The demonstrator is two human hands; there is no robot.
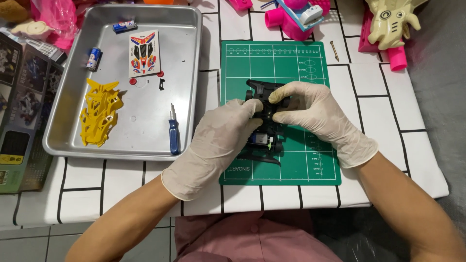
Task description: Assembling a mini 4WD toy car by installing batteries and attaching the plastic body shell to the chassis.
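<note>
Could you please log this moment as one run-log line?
left hand: grips black toy car chassis | right hand: presses its top | under: green cutting mat | tray: yellow car shell, screwdriver

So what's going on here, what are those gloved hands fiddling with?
A person in pale gloves holds a black toy car chassis over a green cutting mat. The left hand and right hand both grip it. Beside it, a metal tray holds a yellow car body, a blue screwdriver, a sticker sheet and two batteries.

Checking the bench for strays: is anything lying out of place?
One loose screw lies alone on the tablecloth beside the green mat, outside the metal tray holding the other small parts. Nothing looks spilled or damaged.
</note>
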